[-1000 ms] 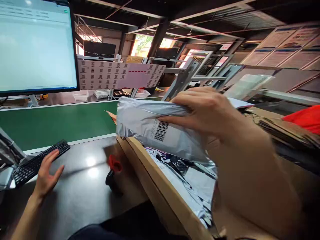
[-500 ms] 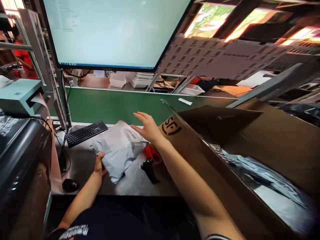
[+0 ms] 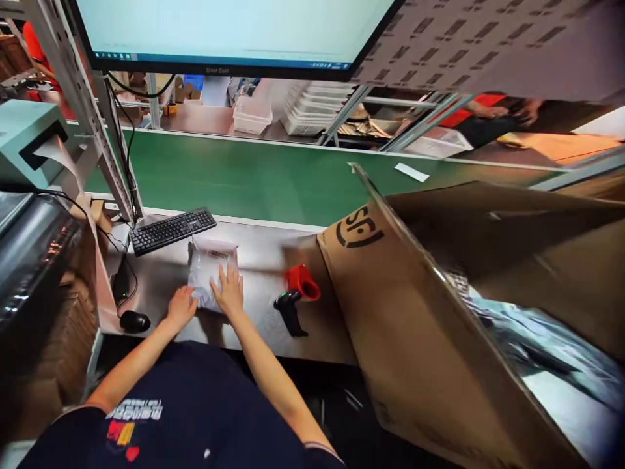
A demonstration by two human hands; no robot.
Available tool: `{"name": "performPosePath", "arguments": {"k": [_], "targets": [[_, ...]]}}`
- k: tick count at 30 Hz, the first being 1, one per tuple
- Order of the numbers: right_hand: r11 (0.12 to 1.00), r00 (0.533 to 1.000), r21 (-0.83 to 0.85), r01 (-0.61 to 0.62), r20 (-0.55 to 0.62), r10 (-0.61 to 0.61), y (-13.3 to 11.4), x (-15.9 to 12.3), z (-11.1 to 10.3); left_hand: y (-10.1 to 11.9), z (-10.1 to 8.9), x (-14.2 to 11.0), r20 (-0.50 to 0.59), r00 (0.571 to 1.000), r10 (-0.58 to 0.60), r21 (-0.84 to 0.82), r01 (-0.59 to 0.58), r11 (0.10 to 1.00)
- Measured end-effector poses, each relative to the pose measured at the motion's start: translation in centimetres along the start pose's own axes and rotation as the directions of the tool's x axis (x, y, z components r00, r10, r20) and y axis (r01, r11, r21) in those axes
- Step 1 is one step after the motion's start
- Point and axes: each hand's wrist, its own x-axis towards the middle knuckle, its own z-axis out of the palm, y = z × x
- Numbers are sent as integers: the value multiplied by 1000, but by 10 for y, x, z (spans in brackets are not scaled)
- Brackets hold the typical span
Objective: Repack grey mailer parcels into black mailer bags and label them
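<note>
A pale plastic mailing bag (image 3: 209, 260) with a printed label at its far end lies on the metal worktop in front of me. My left hand (image 3: 182, 306) is at its near left corner, fingers closed on the crumpled plastic there. Flat on the right part of the bag rests my right hand (image 3: 229, 292), fingers spread. To the right of the bag, a black handheld barcode scanner (image 3: 291, 316) lies beside a red roll-shaped object (image 3: 303, 283), perhaps a tape dispenser. My right hand touches neither of them.
A large cardboard box (image 3: 390, 326) holding plastic-wrapped goods stands at right. Keyboard (image 3: 173, 231), mouse (image 3: 135, 321) and a label printer (image 3: 34, 140) are at left. Behind the worktop runs a green conveyor belt (image 3: 234, 172), under a monitor (image 3: 229, 32). Another person's hands (image 3: 508, 112) show beyond it.
The bag looked larger and loosely crumpled; it now lies flatter and more compact. My right hand has come down from the air onto it. The view has tilted downward.
</note>
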Motion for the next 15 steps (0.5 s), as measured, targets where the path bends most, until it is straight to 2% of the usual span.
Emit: {"name": "performPosePath", "arguments": {"k": [1, 3, 5, 6, 8, 11, 13, 15], "targets": [[1000, 999, -15, -8, 48, 9, -3, 4, 6, -1, -2, 5, 8, 999, 50, 79, -51, 996], [1000, 991, -26, -18, 134, 21, -8, 10, 17, -3, 2, 12, 162, 983, 85, 155, -110, 982], [1000, 988, -21, -1, 153, 5, -6, 18, 23, -3, 13, 18, 287, 957, 42, 149, -87, 985], [1000, 988, -16, 12, 152, -9, -3, 23, 23, -2, 18, 21, 294, 956, 24, 119, -61, 991], [999, 987, 23, 44, 154, -47, 9, 38, 14, 3, 25, 26, 230, 973, 24, 2, -25, 1000], [980, 987, 155, 121, 86, -135, 38, 48, -8, 14, 23, 23, 58, 998, 24, -259, -8, 966], [951, 986, 260, 167, -50, -160, 57, 37, -16, 16, 15, 6, -61, 997, -51, -412, 21, 911], [910, 972, 349, 223, -155, -179, 68, 12, -13, 10, 8, -26, -130, 972, -197, -553, 93, 828]]}}
